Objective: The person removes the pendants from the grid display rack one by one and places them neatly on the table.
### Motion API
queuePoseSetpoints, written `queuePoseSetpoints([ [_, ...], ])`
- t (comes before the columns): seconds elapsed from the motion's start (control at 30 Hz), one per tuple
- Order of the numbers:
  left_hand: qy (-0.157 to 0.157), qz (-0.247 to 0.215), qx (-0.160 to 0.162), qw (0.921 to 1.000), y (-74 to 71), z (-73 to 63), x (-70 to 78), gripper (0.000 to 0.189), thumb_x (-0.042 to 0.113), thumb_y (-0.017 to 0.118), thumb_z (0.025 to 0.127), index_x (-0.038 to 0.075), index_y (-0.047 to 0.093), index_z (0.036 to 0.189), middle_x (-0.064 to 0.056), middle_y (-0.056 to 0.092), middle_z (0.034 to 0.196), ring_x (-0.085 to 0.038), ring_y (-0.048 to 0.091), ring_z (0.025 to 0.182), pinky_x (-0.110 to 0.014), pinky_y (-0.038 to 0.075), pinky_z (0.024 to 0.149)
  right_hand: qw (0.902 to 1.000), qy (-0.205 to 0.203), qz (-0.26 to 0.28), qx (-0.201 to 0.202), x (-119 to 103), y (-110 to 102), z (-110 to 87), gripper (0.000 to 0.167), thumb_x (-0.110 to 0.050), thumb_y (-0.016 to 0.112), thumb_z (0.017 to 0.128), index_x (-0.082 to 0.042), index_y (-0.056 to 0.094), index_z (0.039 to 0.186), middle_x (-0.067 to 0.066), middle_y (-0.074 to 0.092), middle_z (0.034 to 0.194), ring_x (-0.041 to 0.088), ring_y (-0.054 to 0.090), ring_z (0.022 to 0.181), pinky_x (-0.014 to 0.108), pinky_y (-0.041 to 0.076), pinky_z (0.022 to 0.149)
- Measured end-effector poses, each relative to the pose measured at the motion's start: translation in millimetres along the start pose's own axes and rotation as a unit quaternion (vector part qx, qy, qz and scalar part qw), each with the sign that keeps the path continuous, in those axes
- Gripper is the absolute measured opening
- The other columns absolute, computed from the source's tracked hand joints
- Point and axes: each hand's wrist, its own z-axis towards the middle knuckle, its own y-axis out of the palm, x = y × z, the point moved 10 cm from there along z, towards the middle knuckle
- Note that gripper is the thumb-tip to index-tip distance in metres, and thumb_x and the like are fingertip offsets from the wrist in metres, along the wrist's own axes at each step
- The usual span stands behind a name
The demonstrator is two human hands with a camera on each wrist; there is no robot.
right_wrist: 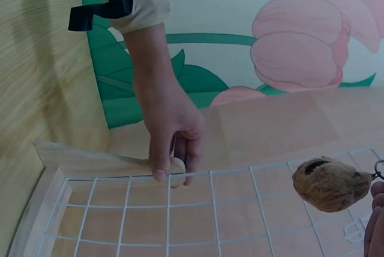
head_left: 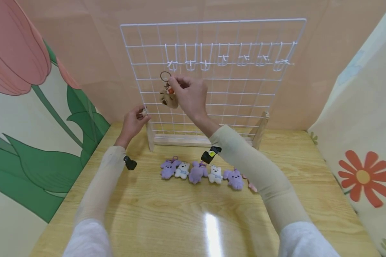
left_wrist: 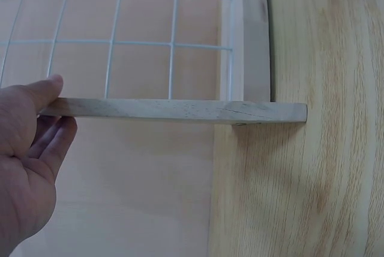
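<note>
My right hand point(head_left: 191, 96) pinches a brown plush keychain point(head_left: 168, 98) near its top, with the metal ring sticking up and the plush hanging below. It is in front of the upper left of a white wire grid rack point(head_left: 212, 79), beneath the leftmost hooks point(head_left: 172, 65). In the right wrist view the brown plush point(right_wrist: 332, 185) shows at the right, beside the fingertips. My left hand point(head_left: 134, 123) grips the top of the rack's left wooden upright point(head_left: 150, 135). In the left wrist view the thumb and fingers of that hand point(left_wrist: 30, 143) lie on either side of the upright point(left_wrist: 174, 110).
Several plush keychains lie in a row before the rack: purple ones point(head_left: 197, 174), white bears point(head_left: 215, 175) and a pink one point(head_left: 252, 186) partly behind my right sleeve. Bare hooks point(head_left: 243, 60) hang along the grid's upper bars. Printed flower panels point(head_left: 363, 176) flank the wooden table point(head_left: 154, 221).
</note>
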Motion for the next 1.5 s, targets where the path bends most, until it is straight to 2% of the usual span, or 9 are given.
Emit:
queuePoseSetpoints([
  [0.5,-0.004,-0.015,0.005,0.9999,0.2,2.5,-0.5,0.050,0.007,0.073,0.096,-0.008,0.055,0.140,-0.029,0.063,0.132,-0.039,0.066,0.119,-0.036,0.059,0.097,0.9978,-0.010,-0.017,-0.064,25,21,-43.6,0.016,-0.018,0.073,0.096,-0.005,0.082,0.097,0.004,0.076,0.077,0.012,0.064,0.062,0.019,0.046,0.048],
  [0.7,0.001,-0.003,0.007,1.0000,-0.3,2.4,0.6,0.049,0.010,0.073,0.096,-0.007,0.056,0.138,-0.029,0.063,0.131,-0.039,0.065,0.119,-0.035,0.059,0.097,0.9957,-0.018,-0.021,-0.088,36,31,-62.1,0.017,-0.019,0.071,0.098,-0.005,0.082,0.098,0.003,0.076,0.077,0.010,0.065,0.065,0.020,0.051,0.053],
  [0.87,0.007,-0.005,0.010,0.9999,-0.3,2.5,1.7,0.049,0.008,0.074,0.095,-0.009,0.056,0.137,-0.030,0.063,0.130,-0.041,0.066,0.118,-0.037,0.059,0.098,0.9945,-0.006,-0.022,-0.103,47,37,-75.8,0.019,-0.022,0.071,0.098,-0.006,0.082,0.099,0.002,0.076,0.078,0.009,0.066,0.066,0.020,0.051,0.050],
  [1.13,0.000,-0.007,0.006,1.0000,-0.2,1.1,2.3,0.048,0.009,0.073,0.096,-0.006,0.057,0.139,-0.029,0.063,0.132,-0.039,0.066,0.117,-0.035,0.059,0.096,0.9917,0.006,-0.034,-0.124,68,46,-99.0,0.018,-0.021,0.072,0.098,-0.007,0.082,0.100,0.000,0.076,0.080,0.007,0.066,0.068,0.021,0.051,0.049],
  [1.3,0.000,-0.011,0.004,0.9999,-0.4,0.6,2.3,0.050,0.011,0.074,0.096,-0.005,0.057,0.139,-0.028,0.063,0.132,-0.038,0.066,0.118,-0.035,0.059,0.097,0.9909,0.017,-0.036,-0.128,81,52,-111.4,0.017,-0.020,0.072,0.097,-0.007,0.082,0.101,0.001,0.077,0.082,0.008,0.068,0.071,0.021,0.056,0.055],
  [1.5,0.000,-0.008,0.002,1.0000,0.4,0.7,2.5,0.049,0.009,0.073,0.096,-0.005,0.056,0.140,-0.028,0.063,0.131,-0.038,0.066,0.119,-0.035,0.059,0.097,0.9894,0.029,-0.031,-0.139,94,60,-126.2,0.018,-0.023,0.072,0.097,-0.008,0.082,0.101,0.000,0.078,0.084,0.006,0.069,0.072,0.021,0.058,0.057],
])
